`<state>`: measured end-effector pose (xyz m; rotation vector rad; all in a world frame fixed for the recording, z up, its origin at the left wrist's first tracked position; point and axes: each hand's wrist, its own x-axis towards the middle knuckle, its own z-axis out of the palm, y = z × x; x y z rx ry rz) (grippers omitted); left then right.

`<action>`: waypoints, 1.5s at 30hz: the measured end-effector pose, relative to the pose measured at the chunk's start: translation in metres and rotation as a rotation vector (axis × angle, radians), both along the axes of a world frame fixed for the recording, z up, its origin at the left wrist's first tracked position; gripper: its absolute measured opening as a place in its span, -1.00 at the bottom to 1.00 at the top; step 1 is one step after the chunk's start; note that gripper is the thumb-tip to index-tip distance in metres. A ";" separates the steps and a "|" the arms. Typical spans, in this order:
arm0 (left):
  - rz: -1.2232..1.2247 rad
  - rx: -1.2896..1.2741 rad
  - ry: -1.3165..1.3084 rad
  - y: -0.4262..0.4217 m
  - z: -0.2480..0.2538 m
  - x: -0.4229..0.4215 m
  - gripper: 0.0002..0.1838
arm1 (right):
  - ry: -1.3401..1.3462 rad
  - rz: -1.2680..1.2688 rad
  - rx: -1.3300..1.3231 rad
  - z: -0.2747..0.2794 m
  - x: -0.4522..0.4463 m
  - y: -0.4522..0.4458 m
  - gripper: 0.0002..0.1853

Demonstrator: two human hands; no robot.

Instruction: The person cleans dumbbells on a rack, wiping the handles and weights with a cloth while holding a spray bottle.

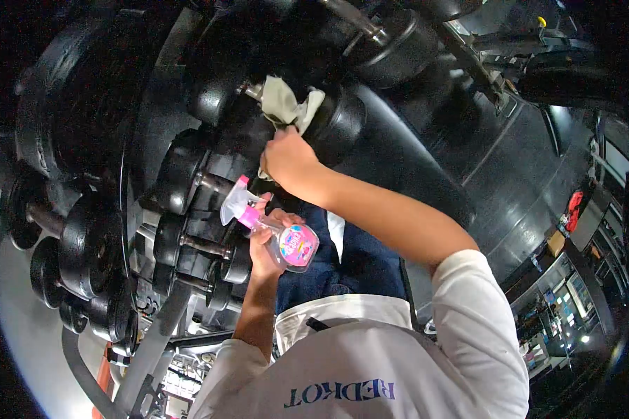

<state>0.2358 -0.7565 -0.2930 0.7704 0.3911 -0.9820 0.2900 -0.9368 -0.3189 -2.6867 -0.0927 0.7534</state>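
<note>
My left hand (262,244) is closed around a clear spray bottle (298,246) with a pink and white nozzle and a pink label. The bottle lies tilted, its nozzle toward the upper left. My right hand (286,157) grips a pale cloth (279,101), which bunches up beyond the fingers. The cloth is at the handle of a large black dumbbell (213,94) on the rack; how much of the handle it touches is hidden. Just left of the bottle is another dumbbell (182,171) with a metal handle.
More black dumbbells (91,244) sit in rows at the left, on a rack with a grey frame (164,328). Another large dumbbell (391,45) is at the top. Dark floor (517,174) extends to the right, with gym equipment (559,77) at the upper right and shelves (573,293) at the lower right.
</note>
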 end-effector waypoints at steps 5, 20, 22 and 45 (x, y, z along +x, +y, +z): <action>-0.076 0.072 -0.048 0.000 0.003 0.001 -0.22 | 0.148 0.151 -0.116 -0.005 0.030 0.011 -0.79; -0.181 0.059 -0.148 0.003 0.003 0.006 -0.24 | -0.487 -0.654 0.355 0.059 -0.018 -0.129 -0.53; -0.192 0.058 -0.146 0.006 -0.001 0.004 -0.23 | -0.514 -0.590 0.243 0.047 -0.015 -0.117 -0.55; -0.203 0.086 -0.153 0.007 -0.001 0.003 -0.17 | -0.163 -0.409 0.158 0.059 0.003 -0.113 -0.76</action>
